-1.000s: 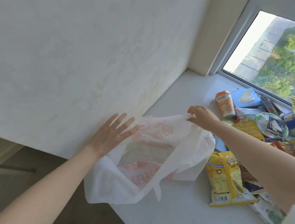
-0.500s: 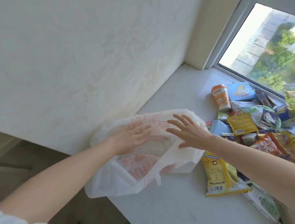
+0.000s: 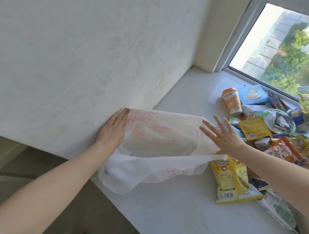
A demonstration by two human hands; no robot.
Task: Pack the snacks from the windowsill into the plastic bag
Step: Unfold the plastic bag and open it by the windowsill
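Facing pale wall (image 3: 76, 58) meeting white windowsill (image 3: 172, 213), window (image 3: 280, 49) far right. Spreading white plastic bag (image 3: 152, 163) at sill's left end against wall, mouth gaping. Seeing snacks (image 3: 274, 129) heaped just right of bag. Pressing left hand (image 3: 113, 131) flat, fingers straight, on bag's left rim; pushing right hand (image 3: 223, 140), fingers splayed, against right rim. Noting yellow packet (image 3: 231, 180) touching bag's near-right corner, orange cup (image 3: 231, 101) tilted farther back.

Left hand (image 3: 115, 131): flat, fingers straight and close together, pointing up.
Right hand (image 3: 225, 140): flat, fingers straight and spread wide.
Left arm (image 3: 60, 175): bare, reaching forward.
Right arm (image 3: 280, 173): bare, reaching forward.
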